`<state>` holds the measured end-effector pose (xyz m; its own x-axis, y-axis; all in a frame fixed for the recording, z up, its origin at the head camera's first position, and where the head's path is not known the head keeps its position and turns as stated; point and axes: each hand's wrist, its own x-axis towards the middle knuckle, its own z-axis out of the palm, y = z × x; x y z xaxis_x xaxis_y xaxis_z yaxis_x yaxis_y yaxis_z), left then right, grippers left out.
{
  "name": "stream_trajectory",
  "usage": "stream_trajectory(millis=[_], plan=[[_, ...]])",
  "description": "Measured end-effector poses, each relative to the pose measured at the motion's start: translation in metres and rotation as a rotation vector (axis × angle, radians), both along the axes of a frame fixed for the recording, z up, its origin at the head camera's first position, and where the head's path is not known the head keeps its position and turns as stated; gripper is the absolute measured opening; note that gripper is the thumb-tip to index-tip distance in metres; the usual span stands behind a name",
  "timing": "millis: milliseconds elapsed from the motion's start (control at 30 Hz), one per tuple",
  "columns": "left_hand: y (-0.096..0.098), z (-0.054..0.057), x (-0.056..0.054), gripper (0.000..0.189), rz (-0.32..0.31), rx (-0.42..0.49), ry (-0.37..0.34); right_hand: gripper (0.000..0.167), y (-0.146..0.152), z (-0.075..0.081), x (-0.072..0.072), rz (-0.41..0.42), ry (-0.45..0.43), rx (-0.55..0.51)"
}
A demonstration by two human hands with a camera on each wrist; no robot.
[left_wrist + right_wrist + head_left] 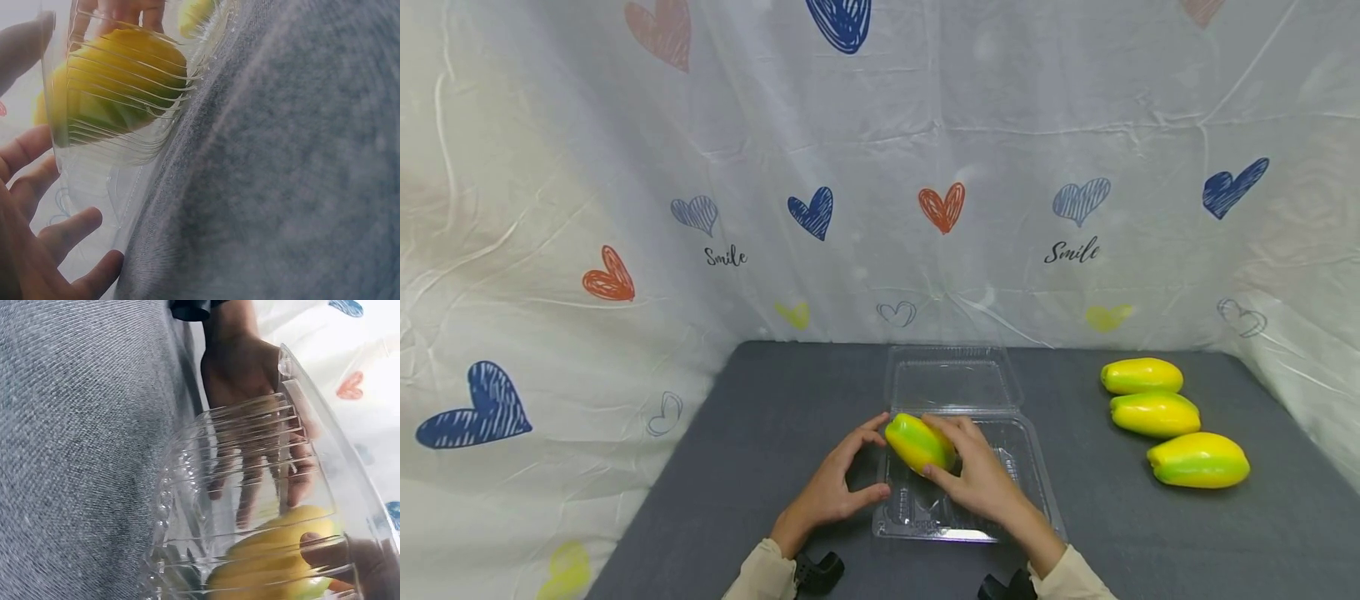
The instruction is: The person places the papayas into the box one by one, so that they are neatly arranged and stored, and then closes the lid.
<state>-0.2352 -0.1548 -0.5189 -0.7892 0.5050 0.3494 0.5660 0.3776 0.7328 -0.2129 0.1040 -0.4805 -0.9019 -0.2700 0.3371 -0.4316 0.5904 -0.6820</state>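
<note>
A yellow-green papaya (920,443) lies tilted over the left part of a clear plastic clamshell box (1045,500). My right hand (977,471) grips the papaya from the right, thumb in front and fingers behind. Seen through the ribbed wall in the left wrist view, the fruit (125,81) is low within the box. My left hand (838,479) is at the box's left side, thumb and fingers spread apart and holding nothing. Its fingers (75,231) show outside the clear wall. In the right wrist view, the ribbed wall partly covers the papaya (269,556).
Three more papayas, the far (1142,376), middle (1155,414) and near one (1198,460), lie in a column on the right of the grey tabletop (760,417). The box's lid (951,379) lies opened backward, toward a heart-printed curtain (880,150).
</note>
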Motion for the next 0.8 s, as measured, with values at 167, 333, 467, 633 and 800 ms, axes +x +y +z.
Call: stream_trajectory(millis=[167, 333, 467, 633, 800], plan=[[0.000, 0.001, 0.000, 0.053, 0.002, -0.008, -0.001, 0.071, 0.003, 0.003, 0.000, 0.009, -0.013, 0.002], [0.001, 0.001, 0.000, 0.052, 0.001, -0.004, -0.001, 0.073, 0.007, 0.007, 0.002, 0.027, -0.032, 0.001], [0.001, 0.000, 0.000, 0.052, -0.006, 0.001, 0.002, 0.074, 0.010, 0.011, 0.003, 0.047, -0.034, 0.018], [0.001, -0.001, 0.000, 0.052, -0.010, 0.008, -0.008, 0.074, 0.016, 0.015, 0.003, 0.080, 0.012, 0.034], [0.000, -0.002, -0.002, 0.053, -0.011, 0.008, -0.009, 0.073, 0.023, 0.022, 0.003, 0.108, 0.036, 0.054]])
